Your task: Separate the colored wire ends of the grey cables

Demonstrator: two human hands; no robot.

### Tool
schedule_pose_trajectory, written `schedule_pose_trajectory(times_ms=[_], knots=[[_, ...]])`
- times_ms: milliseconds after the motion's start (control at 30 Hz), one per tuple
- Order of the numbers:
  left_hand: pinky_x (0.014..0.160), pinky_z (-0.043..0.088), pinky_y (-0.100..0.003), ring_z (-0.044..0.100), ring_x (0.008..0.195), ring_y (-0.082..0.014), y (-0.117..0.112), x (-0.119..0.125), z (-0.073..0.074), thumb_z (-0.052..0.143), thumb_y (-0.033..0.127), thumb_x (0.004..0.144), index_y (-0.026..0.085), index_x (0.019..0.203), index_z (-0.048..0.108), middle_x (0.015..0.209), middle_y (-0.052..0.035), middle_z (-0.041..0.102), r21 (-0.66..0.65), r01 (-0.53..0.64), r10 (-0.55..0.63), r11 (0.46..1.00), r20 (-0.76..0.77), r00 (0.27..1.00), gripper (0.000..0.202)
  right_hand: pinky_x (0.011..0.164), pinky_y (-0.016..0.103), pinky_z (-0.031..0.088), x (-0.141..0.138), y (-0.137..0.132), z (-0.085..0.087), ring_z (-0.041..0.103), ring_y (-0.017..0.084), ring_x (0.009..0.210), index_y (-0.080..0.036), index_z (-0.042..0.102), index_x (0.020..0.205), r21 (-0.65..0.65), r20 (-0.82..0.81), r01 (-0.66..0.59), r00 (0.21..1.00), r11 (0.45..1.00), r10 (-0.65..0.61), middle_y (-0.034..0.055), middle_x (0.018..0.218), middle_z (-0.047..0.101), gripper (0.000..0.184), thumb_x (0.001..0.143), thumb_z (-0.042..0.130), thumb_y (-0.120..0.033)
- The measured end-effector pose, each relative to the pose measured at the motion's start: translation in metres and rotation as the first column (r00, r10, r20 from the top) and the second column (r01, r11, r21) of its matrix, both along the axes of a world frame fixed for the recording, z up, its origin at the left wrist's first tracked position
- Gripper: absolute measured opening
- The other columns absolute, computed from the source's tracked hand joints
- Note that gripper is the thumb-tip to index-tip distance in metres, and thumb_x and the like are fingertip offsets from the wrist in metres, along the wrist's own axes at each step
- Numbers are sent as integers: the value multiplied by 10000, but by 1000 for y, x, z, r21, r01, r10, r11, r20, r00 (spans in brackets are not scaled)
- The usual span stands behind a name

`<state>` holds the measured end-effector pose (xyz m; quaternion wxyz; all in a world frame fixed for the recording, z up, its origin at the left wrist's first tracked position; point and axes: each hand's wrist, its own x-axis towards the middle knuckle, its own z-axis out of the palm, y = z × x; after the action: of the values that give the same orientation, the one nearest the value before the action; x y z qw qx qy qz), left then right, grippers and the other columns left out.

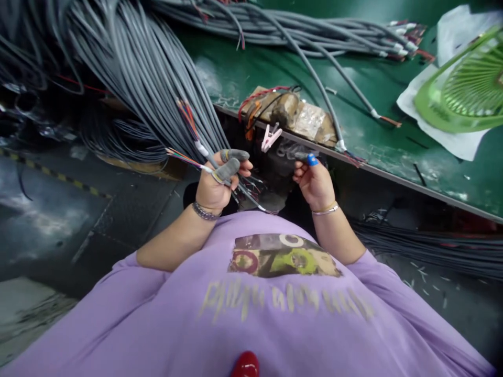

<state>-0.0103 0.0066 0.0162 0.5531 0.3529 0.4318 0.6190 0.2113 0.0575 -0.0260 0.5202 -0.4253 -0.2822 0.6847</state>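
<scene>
My left hand (pixel 214 191), with grey covers on its thumb and a finger, is closed around grey cables (pixel 203 149). Their stripped ends fan out to the upper left, showing thin coloured wires (pixel 187 118). More cable ends hang below that hand. To the right, apart from the cables, my right hand (pixel 319 186) has its fingers curled and pressed together. Blue tape wraps its thumb, and a grey cover sits on a finger. Whatever lies between these fingertips, if anything, is hidden. A pink clip (pixel 271 137) is at the bench edge between both hands.
A thick bundle of grey cables (pixel 141 68) hangs over at the left. More cables (pixel 346 36) lie across the green bench (pixel 393 157). A taped block (pixel 301 116) sits at its edge. On the right stands a green fan (pixel 463 89); coiled cable (pixel 126 141) lies below left.
</scene>
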Motion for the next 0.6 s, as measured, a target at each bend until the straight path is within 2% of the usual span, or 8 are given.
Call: schedule_pose_trajectory(times_ms=[300,400,433,467,500,533,567,600], knots=[[389,384,-146,678,632,-124,-17,-3,-5,837,362,661,148,860,692,755,-33,701,4,-83,84,997,-41,996,327,463,173,361,7,-15,-4,477,47,518,-209,534,772,-9,120,-4,993,1000,5,-47,710,608,292,794,692,-454],[406,390,-149,672,638,-126,-21,-2,-6,831,367,670,152,845,687,746,-24,683,26,-114,116,993,-67,991,312,458,184,346,-5,-24,-2,467,55,521,-213,595,851,56,215,-144,968,988,129,-22,772,644,283,819,655,-487],[407,385,-151,666,631,-123,-22,-1,-5,833,371,664,152,837,685,736,-22,675,41,-126,129,991,-67,989,315,459,189,350,-12,-27,-4,474,61,524,-210,617,890,78,256,-267,937,961,239,-9,798,663,298,825,645,-500],[407,380,-152,660,626,-121,-23,-1,-4,834,374,660,151,829,682,728,-21,668,52,-141,144,989,-64,988,319,466,197,364,-20,-29,-7,490,70,533,-204,634,923,87,305,-425,872,901,382,8,822,680,314,832,636,-504],[409,377,-154,656,622,-118,-24,-1,-4,836,374,656,147,824,680,724,-22,662,56,-155,159,986,-60,986,323,486,209,390,-30,-29,-13,519,84,552,-194,648,940,74,362,-601,760,796,540,27,844,696,317,850,618,-497],[412,376,-156,652,622,-117,-25,-1,-3,838,372,651,145,819,677,722,-24,660,53,-167,170,985,-59,984,326,518,229,423,-39,-29,-19,550,104,581,-188,660,938,32,420,-759,600,650,681,46,863,707,295,877,593,-468],[414,376,-159,650,622,-117,-26,-1,-3,842,369,643,143,815,675,722,-25,659,48,-175,177,983,-58,982,330,557,250,448,-47,-27,-27,581,128,619,-180,667,897,-34,510,-842,449,539,734,61,865,709,246,891,588,-412],[415,376,-161,649,622,-117,-27,-2,-3,845,367,636,143,814,675,720,-26,661,47,-177,179,983,-56,982,333,615,267,466,-53,-25,-36,606,151,674,-172,669,846,-106,643,-850,337,517,687,73,863,704,171,876,620,-333]])
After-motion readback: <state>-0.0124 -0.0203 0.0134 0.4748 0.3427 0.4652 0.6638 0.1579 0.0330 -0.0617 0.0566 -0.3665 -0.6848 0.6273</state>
